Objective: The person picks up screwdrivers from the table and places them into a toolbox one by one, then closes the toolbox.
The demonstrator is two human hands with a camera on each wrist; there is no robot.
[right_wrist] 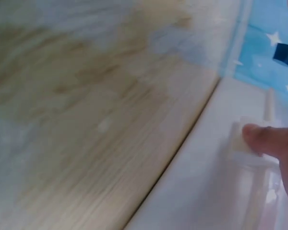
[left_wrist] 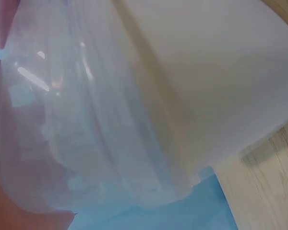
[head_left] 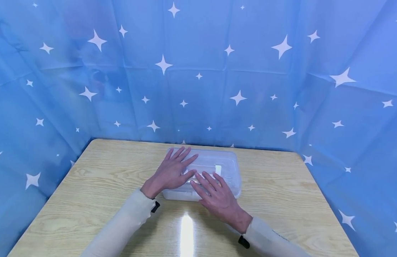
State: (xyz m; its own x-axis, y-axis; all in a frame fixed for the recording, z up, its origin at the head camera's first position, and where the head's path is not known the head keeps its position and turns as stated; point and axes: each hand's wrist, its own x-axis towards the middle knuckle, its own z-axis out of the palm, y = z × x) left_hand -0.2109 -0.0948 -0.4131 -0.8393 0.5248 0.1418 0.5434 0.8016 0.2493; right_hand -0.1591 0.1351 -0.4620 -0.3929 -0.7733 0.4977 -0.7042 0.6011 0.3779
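A translucent plastic box (head_left: 217,157) with its lid on lies near the far edge of the table. Over the left part of the lid is my left hand (head_left: 172,171), fingers spread and straight. My right hand (head_left: 219,200) reaches over the front right part, its fingers extended and their tips close to the left thumb. In the left wrist view the pale wall of the box (left_wrist: 206,72) fills much of the picture. The right wrist view has the thumb (right_wrist: 266,139) against a whitish tab on the box's side. Thin shapes show through the lid, partly hidden by the hands.
The box stands on a wood-grain table (head_left: 115,167) with rounded far corners. A blue curtain (head_left: 198,89) with white stars hangs behind and along both sides. Bright light reflects off the tabletop in front of the box.
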